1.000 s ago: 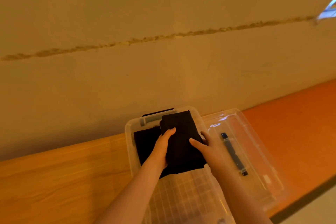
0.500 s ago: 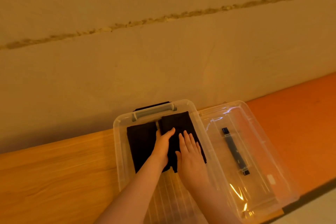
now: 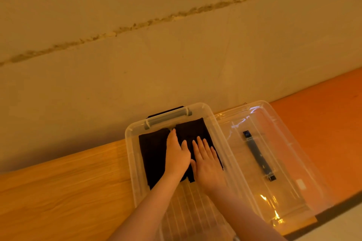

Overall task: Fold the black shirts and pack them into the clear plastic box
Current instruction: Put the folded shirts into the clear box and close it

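The clear plastic box (image 3: pixel 130 154) stands on the wooden table against the wall, its grey handle at the far end. Two folded black shirts lie side by side in its far half: one on the left (image 3: pixel 151 152), one on the right (image 3: pixel 193 129). My left hand (image 3: pixel 176 154) lies flat with straight fingers where the two shirts meet. My right hand (image 3: pixel 205 159) presses flat on the right shirt, fingers spread. The near half of the box's ribbed floor shows bare.
The box's clear lid (image 3: pixel 274 143) lies upturned right beside the box, with a dark handle strip (image 3: pixel 258 155) along its middle. A plain wall rises directly behind. The wooden tabletop (image 3: pixel 58 186) runs left; an orange surface (image 3: pixel 323 123) lies to the right, its dark edge near right.
The right shirt went down from my hands into the box beside the left one. Both hands flattened onto the shirts; the left hand moved from gripping the shirt's edge to lying flat.
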A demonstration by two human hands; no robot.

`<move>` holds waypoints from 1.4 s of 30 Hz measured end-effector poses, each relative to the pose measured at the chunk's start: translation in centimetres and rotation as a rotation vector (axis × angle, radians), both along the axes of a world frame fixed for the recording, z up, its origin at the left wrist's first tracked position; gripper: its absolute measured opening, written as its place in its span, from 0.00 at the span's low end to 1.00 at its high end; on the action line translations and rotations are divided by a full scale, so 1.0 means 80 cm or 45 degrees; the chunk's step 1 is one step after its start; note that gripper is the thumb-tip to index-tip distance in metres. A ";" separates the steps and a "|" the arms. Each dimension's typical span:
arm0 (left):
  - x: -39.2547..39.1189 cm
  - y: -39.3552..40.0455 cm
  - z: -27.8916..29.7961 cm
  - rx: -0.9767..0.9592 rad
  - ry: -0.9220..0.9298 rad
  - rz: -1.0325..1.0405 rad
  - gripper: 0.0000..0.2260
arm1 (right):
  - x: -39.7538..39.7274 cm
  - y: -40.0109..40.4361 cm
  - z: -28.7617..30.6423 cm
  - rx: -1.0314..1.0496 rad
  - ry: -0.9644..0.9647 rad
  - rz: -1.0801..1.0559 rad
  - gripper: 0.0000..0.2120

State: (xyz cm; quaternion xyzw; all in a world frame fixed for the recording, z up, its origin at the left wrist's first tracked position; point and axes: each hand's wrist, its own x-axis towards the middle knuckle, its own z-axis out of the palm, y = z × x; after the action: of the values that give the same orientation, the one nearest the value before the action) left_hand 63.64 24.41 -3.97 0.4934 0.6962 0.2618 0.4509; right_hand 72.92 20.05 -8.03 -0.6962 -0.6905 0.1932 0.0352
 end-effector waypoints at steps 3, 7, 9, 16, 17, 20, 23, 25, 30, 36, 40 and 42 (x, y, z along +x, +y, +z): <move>-0.019 -0.006 -0.003 0.286 0.661 -0.618 0.24 | -0.004 0.007 0.002 0.021 -0.033 0.027 0.30; -0.046 -0.009 -0.018 0.300 1.100 -0.966 0.27 | -0.002 0.010 0.003 0.025 -0.077 0.016 0.30; -0.056 -0.011 -0.024 0.308 1.109 -0.825 0.28 | -0.001 0.003 0.003 0.112 -0.075 0.018 0.25; -0.060 -0.027 -0.050 0.014 1.155 -0.751 0.30 | -0.016 0.051 0.003 0.092 -0.153 0.217 0.28; -0.061 -0.026 -0.054 0.009 1.157 -0.759 0.32 | -0.017 0.056 -0.001 0.080 -0.152 0.226 0.28; -0.069 -0.025 -0.054 0.012 1.133 -0.797 0.28 | -0.021 0.058 -0.014 0.095 -0.152 0.250 0.28; -0.077 -0.025 -0.048 0.013 1.182 -0.762 0.30 | -0.020 0.068 -0.010 0.131 -0.036 0.286 0.37; -0.078 -0.028 -0.048 0.005 1.203 -0.676 0.35 | -0.018 0.076 -0.004 0.083 0.072 0.266 0.39; -0.067 -0.030 -0.059 -0.053 1.135 -0.655 0.36 | -0.025 0.073 -0.017 0.150 -0.067 0.221 0.27; -0.070 -0.025 -0.055 -0.129 1.186 -0.729 0.33 | -0.028 0.073 -0.012 0.038 -0.113 0.230 0.28; -0.067 -0.018 -0.031 -0.171 1.111 -0.696 0.30 | -0.015 0.081 0.021 -0.052 0.057 0.315 0.28; -0.058 -0.025 -0.020 -0.024 1.066 -0.628 0.30 | 0.010 0.076 0.058 0.140 0.248 0.245 0.28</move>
State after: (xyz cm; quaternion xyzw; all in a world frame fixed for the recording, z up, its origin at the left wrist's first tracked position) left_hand 59.01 22.39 -5.60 0.7026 0.6824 -0.0802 0.1850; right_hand 73.69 26.12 -3.37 -0.6017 -0.7569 0.2242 0.1213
